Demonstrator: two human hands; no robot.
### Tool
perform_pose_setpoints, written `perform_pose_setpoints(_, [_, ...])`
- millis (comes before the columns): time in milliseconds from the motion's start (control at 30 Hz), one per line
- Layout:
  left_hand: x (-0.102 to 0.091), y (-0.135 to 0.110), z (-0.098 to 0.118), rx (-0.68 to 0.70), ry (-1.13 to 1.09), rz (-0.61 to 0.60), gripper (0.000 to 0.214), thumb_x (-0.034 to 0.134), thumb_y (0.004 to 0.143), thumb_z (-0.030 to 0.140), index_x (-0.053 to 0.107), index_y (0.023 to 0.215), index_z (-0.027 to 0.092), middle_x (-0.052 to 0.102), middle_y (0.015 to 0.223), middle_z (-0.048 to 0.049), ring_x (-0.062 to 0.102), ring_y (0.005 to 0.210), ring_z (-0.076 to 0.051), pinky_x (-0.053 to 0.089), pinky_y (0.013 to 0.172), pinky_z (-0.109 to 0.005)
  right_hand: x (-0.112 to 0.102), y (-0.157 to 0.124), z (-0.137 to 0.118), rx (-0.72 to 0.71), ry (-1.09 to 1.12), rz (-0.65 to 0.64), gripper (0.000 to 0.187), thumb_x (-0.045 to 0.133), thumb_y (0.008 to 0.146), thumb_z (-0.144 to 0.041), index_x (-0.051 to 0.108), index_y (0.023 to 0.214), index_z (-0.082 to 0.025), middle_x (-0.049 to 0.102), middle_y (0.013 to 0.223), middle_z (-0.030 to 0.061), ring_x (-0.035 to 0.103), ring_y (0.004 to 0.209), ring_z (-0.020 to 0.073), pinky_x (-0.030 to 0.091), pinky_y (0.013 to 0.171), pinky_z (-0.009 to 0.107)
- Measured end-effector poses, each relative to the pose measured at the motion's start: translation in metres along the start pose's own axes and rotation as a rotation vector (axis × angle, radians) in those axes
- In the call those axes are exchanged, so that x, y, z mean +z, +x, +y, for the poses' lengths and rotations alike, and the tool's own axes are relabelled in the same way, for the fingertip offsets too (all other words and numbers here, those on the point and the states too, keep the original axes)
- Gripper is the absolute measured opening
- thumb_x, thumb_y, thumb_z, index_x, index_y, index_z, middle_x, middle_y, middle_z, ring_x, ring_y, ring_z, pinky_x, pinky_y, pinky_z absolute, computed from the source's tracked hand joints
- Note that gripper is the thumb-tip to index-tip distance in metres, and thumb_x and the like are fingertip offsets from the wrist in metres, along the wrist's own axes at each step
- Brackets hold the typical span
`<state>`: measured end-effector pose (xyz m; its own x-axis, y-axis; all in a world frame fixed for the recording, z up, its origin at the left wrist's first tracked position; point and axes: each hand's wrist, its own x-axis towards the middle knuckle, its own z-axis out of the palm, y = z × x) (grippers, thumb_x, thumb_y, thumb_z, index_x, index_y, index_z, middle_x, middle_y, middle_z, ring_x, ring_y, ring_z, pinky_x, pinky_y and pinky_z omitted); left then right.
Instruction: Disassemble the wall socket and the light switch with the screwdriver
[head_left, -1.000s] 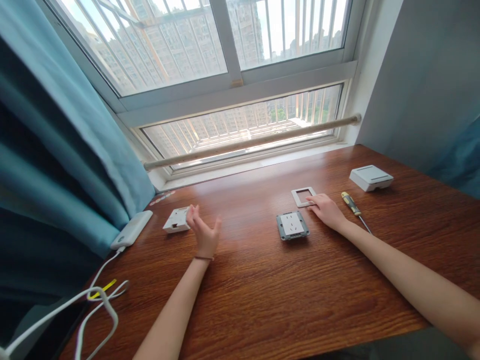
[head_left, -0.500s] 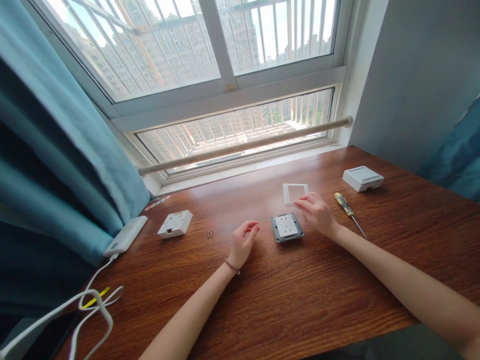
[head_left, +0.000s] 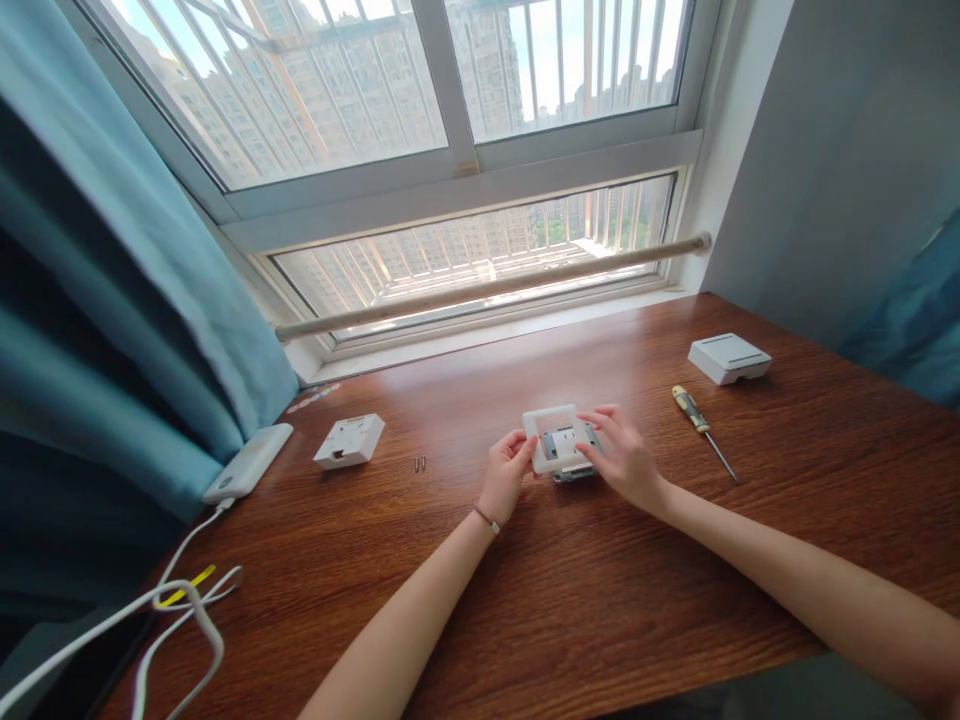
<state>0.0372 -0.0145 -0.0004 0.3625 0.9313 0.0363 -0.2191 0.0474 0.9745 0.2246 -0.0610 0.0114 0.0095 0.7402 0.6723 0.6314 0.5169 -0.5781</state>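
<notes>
A white square frame (head_left: pixel 537 432) is held just above a grey wall socket (head_left: pixel 568 447) that lies on the wooden desk (head_left: pixel 585 590). My left hand (head_left: pixel 505 480) pinches the frame's left edge. My right hand (head_left: pixel 622 457) grips its right edge with fingers curled over it. Through the frame's opening the socket's white face shows. Whether the frame touches the socket I cannot tell.
A white box part (head_left: pixel 349 441) and two small screws (head_left: pixel 421 463) lie left of my hands. A yellow-handled screwdriver (head_left: pixel 702 417) and a white switch box (head_left: pixel 729 358) lie to the right. A white power bank (head_left: pixel 248 461) with cables (head_left: pixel 176 605) sits at the left edge, by the teal curtain (head_left: pixel 112 300).
My right hand has carried the white frame from behind the socket to over it. My left hand came in from the left, past the screws, and took the frame's left edge.
</notes>
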Motion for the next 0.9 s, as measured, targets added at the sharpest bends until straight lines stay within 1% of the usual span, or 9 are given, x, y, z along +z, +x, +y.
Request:
perform_pose_setpoints(33, [0.0, -0.001, 0.0, -0.004, -0.011, 0.005, 0.038, 0.063, 0.071, 0.046, 0.057, 0.086, 0.012, 0.059, 0.067, 0.0003, 0.05, 0.048, -0.007, 0.04, 0.04, -0.018, 0.001, 0.001, 0.003, 0.107, 0.035, 0.021, 0.034, 0.056, 0.081, -0.032, 0.055, 0.112, -0.018, 0.053, 0.097, 0.0092, 0.055, 0.083, 0.0202, 0.049, 0.075, 0.035])
perform_pose_setpoints(100, [0.001, -0.001, 0.0, -0.016, -0.024, 0.003, 0.038, 0.063, 0.071, 0.046, 0.057, 0.086, 0.012, 0.06, 0.068, -0.0003, 0.051, 0.048, -0.007, 0.04, 0.04, -0.018, 0.002, 0.003, 0.008, 0.262, 0.106, -0.023, 0.032, 0.055, 0.081, -0.035, 0.058, 0.107, -0.015, 0.057, 0.088, 0.0074, 0.057, 0.073, 0.0182, 0.05, 0.068, 0.032])
perform_pose_setpoints(200, [0.004, -0.002, -0.002, -0.051, -0.034, -0.012, 0.038, 0.064, 0.07, 0.045, 0.057, 0.09, 0.012, 0.063, 0.072, -0.0022, 0.054, 0.051, -0.009, 0.041, 0.042, -0.018, 0.003, 0.004, 0.014, 0.374, 0.156, -0.116, 0.032, 0.057, 0.079, -0.039, 0.063, 0.097, -0.013, 0.06, 0.073, 0.0044, 0.057, 0.065, 0.0171, 0.048, 0.063, 0.029])
perform_pose_setpoints(267, [0.006, -0.002, -0.003, -0.082, -0.031, -0.009, 0.041, 0.065, 0.069, 0.045, 0.057, 0.093, 0.012, 0.064, 0.074, -0.0029, 0.056, 0.052, -0.009, 0.043, 0.044, -0.019, 0.003, 0.003, 0.015, 0.418, 0.164, -0.126, 0.037, 0.057, 0.078, -0.04, 0.064, 0.099, -0.011, 0.059, 0.067, 0.0026, 0.055, 0.06, 0.0158, 0.046, 0.059, 0.027])
perform_pose_setpoints(367, [0.005, -0.001, -0.004, -0.104, -0.014, 0.022, 0.051, 0.068, 0.067, 0.045, 0.053, 0.103, 0.012, 0.063, 0.068, -0.0005, 0.055, 0.049, -0.009, 0.045, 0.047, -0.021, 0.003, 0.004, 0.014, 0.456, 0.159, -0.113, 0.043, 0.057, 0.077, -0.04, 0.062, 0.106, -0.009, 0.056, 0.065, 0.001, 0.054, 0.056, 0.0142, 0.044, 0.056, 0.025])
perform_pose_setpoints(467, [0.004, 0.0, -0.005, -0.072, 0.06, 0.046, 0.058, 0.069, 0.065, 0.044, 0.048, 0.109, 0.012, 0.06, 0.062, 0.0029, 0.055, 0.046, -0.009, 0.046, 0.048, -0.022, 0.001, 0.006, 0.014, 0.465, 0.092, -0.112, 0.044, 0.056, 0.077, -0.038, 0.061, 0.109, -0.008, 0.055, 0.062, 0.0001, 0.053, 0.055, 0.0136, 0.044, 0.057, 0.024])
perform_pose_setpoints(567, [0.005, -0.001, -0.005, -0.042, 0.145, 0.042, 0.053, 0.068, 0.065, 0.043, 0.05, 0.103, 0.011, 0.058, 0.058, 0.0038, 0.054, 0.044, -0.009, 0.044, 0.045, -0.021, -0.001, 0.006, 0.014, 0.433, -0.017, -0.135, 0.041, 0.054, 0.077, -0.035, 0.062, 0.108, -0.01, 0.055, 0.06, -0.0004, 0.053, 0.055, 0.014, 0.042, 0.058, 0.024])
perform_pose_setpoints(667, [0.007, -0.002, -0.006, -0.028, 0.196, 0.036, 0.046, 0.066, 0.067, 0.042, 0.051, 0.097, 0.011, 0.053, 0.05, 0.0058, 0.051, 0.039, -0.009, 0.039, 0.039, -0.019, -0.002, 0.005, 0.013, 0.408, -0.132, -0.177, 0.038, 0.052, 0.078, -0.034, 0.063, 0.108, -0.014, 0.055, 0.058, -0.0011, 0.053, 0.054, 0.0145, 0.041, 0.057, 0.024])
perform_pose_setpoints(900, [0.006, -0.003, -0.01, -0.001, 0.314, 0.038, 0.039, 0.061, 0.073, 0.037, 0.054, 0.099, 0.01, 0.05, 0.047, 0.0068, 0.046, 0.036, -0.007, 0.035, 0.036, -0.018, -0.003, 0.002, 0.008, 0.451, -0.448, -0.286, 0.036, 0.049, 0.079, -0.039, 0.062, 0.11, -0.027, 0.063, 0.061, 0.0005, 0.06, 0.061, 0.0195, 0.037, 0.056, 0.026])
